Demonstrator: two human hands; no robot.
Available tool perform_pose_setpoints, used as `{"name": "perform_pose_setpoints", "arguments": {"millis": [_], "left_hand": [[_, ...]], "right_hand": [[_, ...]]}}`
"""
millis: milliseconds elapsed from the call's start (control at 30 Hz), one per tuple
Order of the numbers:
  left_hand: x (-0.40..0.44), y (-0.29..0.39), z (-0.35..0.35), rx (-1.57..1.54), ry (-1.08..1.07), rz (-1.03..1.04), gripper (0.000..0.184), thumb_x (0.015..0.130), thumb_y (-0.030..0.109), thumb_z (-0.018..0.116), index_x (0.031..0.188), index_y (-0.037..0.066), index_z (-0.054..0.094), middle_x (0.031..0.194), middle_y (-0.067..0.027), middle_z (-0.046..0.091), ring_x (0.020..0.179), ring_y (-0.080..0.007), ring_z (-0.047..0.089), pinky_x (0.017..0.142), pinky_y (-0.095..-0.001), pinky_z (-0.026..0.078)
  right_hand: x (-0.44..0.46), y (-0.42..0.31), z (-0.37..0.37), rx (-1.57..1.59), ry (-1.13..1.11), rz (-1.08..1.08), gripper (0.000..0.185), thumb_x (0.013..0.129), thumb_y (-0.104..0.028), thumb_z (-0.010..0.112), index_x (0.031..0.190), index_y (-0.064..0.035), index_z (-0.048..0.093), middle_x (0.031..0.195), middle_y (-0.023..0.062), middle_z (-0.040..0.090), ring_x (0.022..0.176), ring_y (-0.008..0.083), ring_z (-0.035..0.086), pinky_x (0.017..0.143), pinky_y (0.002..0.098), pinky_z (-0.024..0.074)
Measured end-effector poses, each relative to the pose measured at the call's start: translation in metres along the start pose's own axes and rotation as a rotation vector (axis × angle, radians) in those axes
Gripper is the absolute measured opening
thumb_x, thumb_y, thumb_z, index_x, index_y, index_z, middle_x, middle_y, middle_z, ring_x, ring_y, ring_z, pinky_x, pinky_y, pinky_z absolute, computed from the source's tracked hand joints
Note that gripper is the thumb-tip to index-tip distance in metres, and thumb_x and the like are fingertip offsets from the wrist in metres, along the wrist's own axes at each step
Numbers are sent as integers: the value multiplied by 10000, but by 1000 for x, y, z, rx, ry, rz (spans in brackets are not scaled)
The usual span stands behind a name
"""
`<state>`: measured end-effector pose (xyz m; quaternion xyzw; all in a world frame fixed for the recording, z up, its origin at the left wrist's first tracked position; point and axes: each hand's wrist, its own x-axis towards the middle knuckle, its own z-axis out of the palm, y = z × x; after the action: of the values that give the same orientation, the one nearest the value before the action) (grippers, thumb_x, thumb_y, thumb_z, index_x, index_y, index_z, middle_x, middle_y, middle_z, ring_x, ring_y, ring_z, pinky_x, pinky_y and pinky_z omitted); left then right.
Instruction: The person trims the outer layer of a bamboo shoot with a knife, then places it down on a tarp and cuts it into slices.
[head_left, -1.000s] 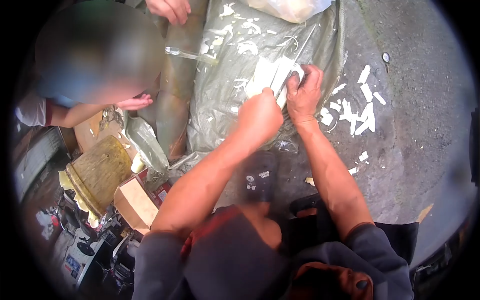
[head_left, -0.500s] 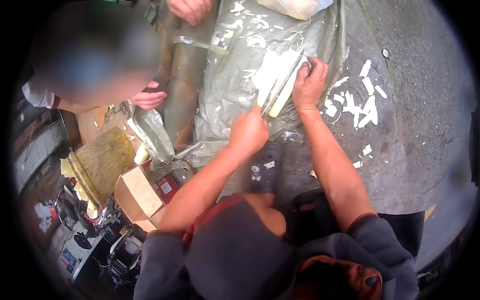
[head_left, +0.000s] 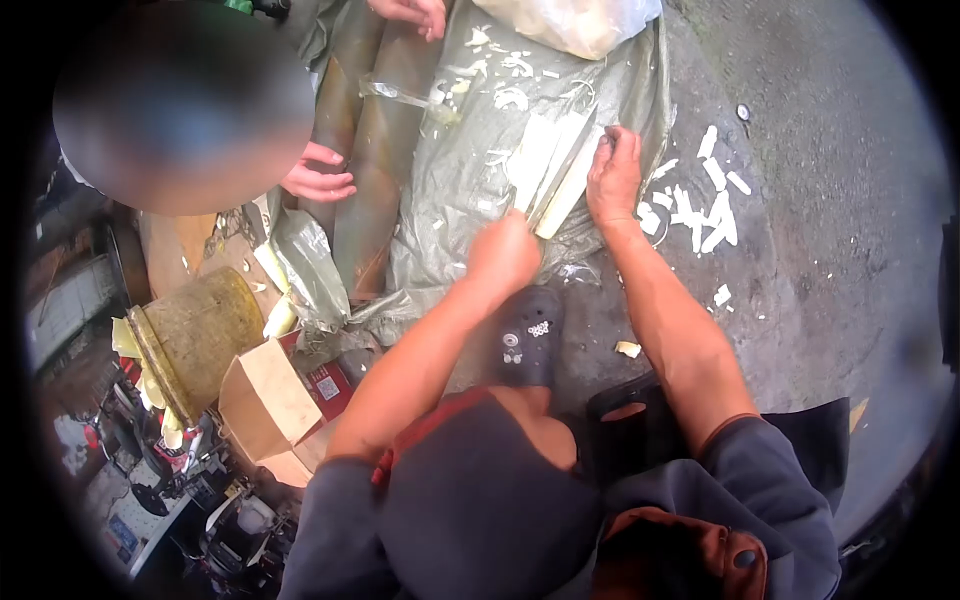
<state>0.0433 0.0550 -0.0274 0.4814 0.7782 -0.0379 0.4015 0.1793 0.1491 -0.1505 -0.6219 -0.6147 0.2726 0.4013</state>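
My left hand [head_left: 503,253] is closed, its fingers wrapped round the handle of a knife [head_left: 562,170]. The long narrow blade points away from me, between pale lengths. Against its right side lies a long pale yellow-white stalk [head_left: 566,203]; I cannot make out its exact kind. My right hand [head_left: 614,180] grips the far part of this stalk, fingers bent over it. Left of the blade, a wide white piece [head_left: 532,155] rests on the grey-green plastic sheet [head_left: 425,240]. Glare washes out the edges of these white pieces.
White offcuts [head_left: 715,215] lie on the concrete at right. A filled plastic bag [head_left: 580,25] sits at the sheet's far end. Another person's hands [head_left: 320,175] are at left, near brown rolls [head_left: 370,210]. A yellow bucket [head_left: 205,335] on its side and a cardboard box [head_left: 268,400] stand lower left.
The view has shifted slightly. The other person's lower hand has reached to the right, fingers more spread. My hands keep their hold on the knife and stalk, with little movement.
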Motion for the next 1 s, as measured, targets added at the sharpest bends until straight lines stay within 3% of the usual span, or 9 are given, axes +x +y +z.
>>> {"name": "perform_pose_setpoints", "arguments": {"millis": [133, 267, 300, 533, 633, 733, 833, 1000], "left_hand": [[-43, -35, -8, 34, -25, 13, 264, 886, 140, 573, 1060, -56, 601, 954, -312, 672, 945, -493, 636, 861, -556, 482], [-63, -54, -10, 69, -54, 2, 276, 886, 137, 580, 1075, -62, 602, 937, -316, 669, 938, -499, 633, 854, -552, 487], [-64, -58, -12, 70, -42, 20, 280, 884, 136, 584, 1078, -65, 602, 930, -319, 668, 935, -500, 633, 851, -551, 488], [-98, -74, -23, 157, -107, -36, 277, 871, 126, 607, 1064, -72, 608, 901, -318, 673, 908, -502, 641, 834, -551, 496], [-102, -78, -24, 191, -121, -57, 271, 872, 130, 602, 1062, -64, 609, 902, -315, 675, 910, -502, 640, 834, -554, 495], [-104, -82, -21, 175, -112, -59, 265, 873, 136, 597, 1057, -54, 610, 901, -315, 673, 907, -502, 638, 829, -559, 493], [-105, -84, -18, 137, -98, -41, 255, 877, 138, 591, 1048, -51, 610, 897, -316, 671, 903, -502, 636, 823, -564, 489], [-86, -59, -7, 55, -51, -29, 257, 877, 137, 592, 1033, -67, 603, 881, -320, 665, 897, -506, 633, 810, -566, 488]], "right_hand": [[1, -1, -15, -66, -19, 9, 173, 967, -118, 569, 1129, -59, 569, 1110, 165, 576, 1025, 394, 585, 863, 461, 488], [-2, -10, -27, -41, -38, 102, 339, 932, -246, 661, 1196, -54, 574, 1156, 181, 578, 1055, 370, 593, 897, 440, 487], [-2, -27, -34, 9, -109, 205, 470, 873, -314, 716, 1229, -44, 568, 1160, 187, 576, 1080, 365, 590, 926, 434, 482], [-5, -8, -20, 77, -67, 298, 490, 803, -253, 696, 1205, -4, 570, 1153, 198, 585, 1083, 356, 590, 955, 431, 473], [-3, -4, -14, 146, -16, 367, 482, 786, -206, 689, 1193, 22, 567, 1141, 175, 599, 1062, 279, 594, 942, 375, 474], [-4, -4, -13, 447, 24, 399, 464, 778, -168, 689, 1182, 31, 579, 1115, 127, 619, 1011, 197, 590, 897, 312, 477], [3, -1, -29, 554, -157, 468, 447, 775, -157, 694, 1171, 27, 599, 1076, 85, 639, 937, 148, 592, 841, 280, 486], [6, 4, -25, 303, -190, 369, 438, 770, -166, 697, 1157, 22, 619, 1001, 74, 662, 867, 147, 612, 802, 291, 505]]}}
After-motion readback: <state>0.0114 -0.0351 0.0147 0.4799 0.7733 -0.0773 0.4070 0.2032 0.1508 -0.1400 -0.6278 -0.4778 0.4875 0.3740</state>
